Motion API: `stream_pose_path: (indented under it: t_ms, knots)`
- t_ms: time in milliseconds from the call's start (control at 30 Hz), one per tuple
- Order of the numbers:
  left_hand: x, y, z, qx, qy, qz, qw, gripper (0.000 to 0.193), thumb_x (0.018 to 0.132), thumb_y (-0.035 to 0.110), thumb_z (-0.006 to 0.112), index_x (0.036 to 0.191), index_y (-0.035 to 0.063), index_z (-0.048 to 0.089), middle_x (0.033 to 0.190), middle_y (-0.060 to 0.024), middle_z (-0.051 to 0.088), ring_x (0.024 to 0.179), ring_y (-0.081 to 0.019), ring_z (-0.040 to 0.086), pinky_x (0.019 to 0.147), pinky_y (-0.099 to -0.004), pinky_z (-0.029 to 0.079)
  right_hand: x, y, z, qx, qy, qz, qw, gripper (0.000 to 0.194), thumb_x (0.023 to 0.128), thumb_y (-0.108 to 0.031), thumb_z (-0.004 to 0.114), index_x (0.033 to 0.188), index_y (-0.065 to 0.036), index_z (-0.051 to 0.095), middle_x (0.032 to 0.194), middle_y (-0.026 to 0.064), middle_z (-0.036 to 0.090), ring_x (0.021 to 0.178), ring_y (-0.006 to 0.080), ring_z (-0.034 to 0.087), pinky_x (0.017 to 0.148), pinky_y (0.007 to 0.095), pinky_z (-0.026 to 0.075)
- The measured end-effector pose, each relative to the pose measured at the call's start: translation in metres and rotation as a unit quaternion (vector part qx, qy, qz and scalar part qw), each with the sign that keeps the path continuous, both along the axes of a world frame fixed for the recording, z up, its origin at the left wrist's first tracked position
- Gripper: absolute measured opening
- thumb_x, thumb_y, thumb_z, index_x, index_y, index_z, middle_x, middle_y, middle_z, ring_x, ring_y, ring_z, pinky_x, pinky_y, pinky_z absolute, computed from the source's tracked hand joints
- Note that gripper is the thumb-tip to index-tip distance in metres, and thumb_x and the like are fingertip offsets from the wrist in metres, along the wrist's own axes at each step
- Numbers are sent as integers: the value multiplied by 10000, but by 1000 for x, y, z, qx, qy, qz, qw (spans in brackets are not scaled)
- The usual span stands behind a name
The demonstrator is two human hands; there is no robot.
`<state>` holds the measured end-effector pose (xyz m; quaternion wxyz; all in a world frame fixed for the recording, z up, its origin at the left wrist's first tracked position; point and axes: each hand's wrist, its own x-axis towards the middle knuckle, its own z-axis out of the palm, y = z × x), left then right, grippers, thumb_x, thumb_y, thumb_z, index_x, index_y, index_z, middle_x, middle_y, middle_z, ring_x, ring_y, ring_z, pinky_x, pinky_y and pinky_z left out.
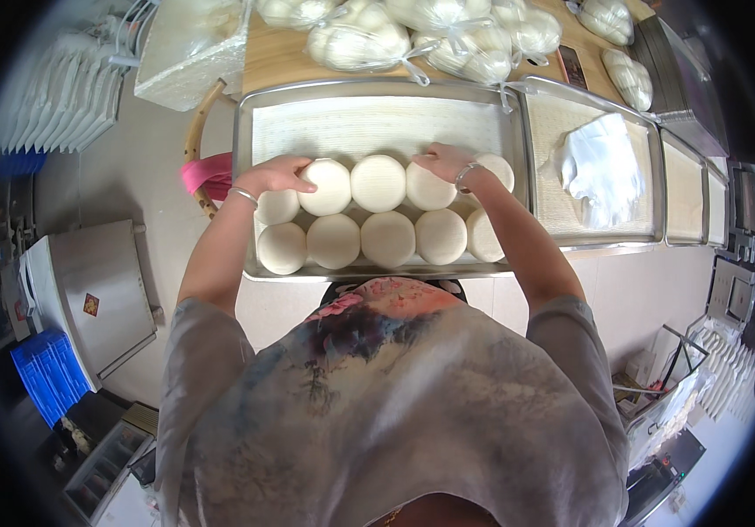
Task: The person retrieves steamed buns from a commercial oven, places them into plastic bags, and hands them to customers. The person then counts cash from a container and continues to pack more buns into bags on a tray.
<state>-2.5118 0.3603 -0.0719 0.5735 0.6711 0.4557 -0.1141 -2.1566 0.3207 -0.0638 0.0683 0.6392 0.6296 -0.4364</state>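
Note:
My left hand [279,176] grips the left side of a round white bun [328,188], thumb and fingers spread around its edge. On the far side of another bun [430,191], my right hand [443,162] has its fingers curled down and covers part of it. A middle bun [378,184] sits pressed between these two. Whether the three are raised off the liner [384,125] I cannot tell. More buns lie at both ends, and a nearer row of buns [387,238] stands before me. All are in a metal tray [240,165]; my right forearm hides part of the rightmost near bun.
Tied clear bags of buns [358,39] crowd the wooden table [279,62] behind the tray. To the right is a second lined tray [654,158] with white plastic bags [601,171], then further trays. A phone [572,67] and a wooden chair [194,132] are nearby.

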Motion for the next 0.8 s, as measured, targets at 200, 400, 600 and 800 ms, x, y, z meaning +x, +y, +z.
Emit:
stream_pose_path:
  t_ms: [200, 400, 600, 800]
  knots:
    - [-1, -62, 37, 181, 6, 81, 980, 550, 723, 162, 760, 1229, 58, 571, 1074, -125, 643, 990, -269, 598, 909, -351, 447, 8, -34, -1, 164, 127, -55, 977, 552, 743, -394, 727, 1098, -16, 539, 993, 156, 623, 949, 319, 606, 838, 384, 475]
    - [-5, -165, 51, 524, 39, 64, 849, 521, 710, 138, 709, 1219, 183, 606, 1164, -81, 593, 1105, -260, 543, 1005, -436, 359, 9, -139, 34, 399, 186, 34, 897, 509, 673, -67, 728, 1144, -88, 536, 1201, 143, 508, 1140, 375, 491, 940, 428, 431]
    - [-12, -222, 52, 490, 16, -27, 871, 552, 746, 53, 626, 1278, 188, 563, 1332, -116, 466, 1233, -274, 460, 1044, -452, 328, 11, -174, 39, 392, 108, 113, 906, 542, 607, -65, 725, 1115, -109, 545, 1189, 128, 508, 1149, 362, 474, 964, 475, 389]
    - [-36, -190, 61, 452, 2, 134, 882, 726, 661, 49, 754, 1327, 124, 475, 1409, -158, 380, 1269, -375, 398, 1054, -446, 335, -4, -136, 49, 343, 42, 200, 917, 900, 591, -250, 813, 1377, -168, 383, 1385, 111, 400, 1295, 346, 371, 1082, 497, 300]
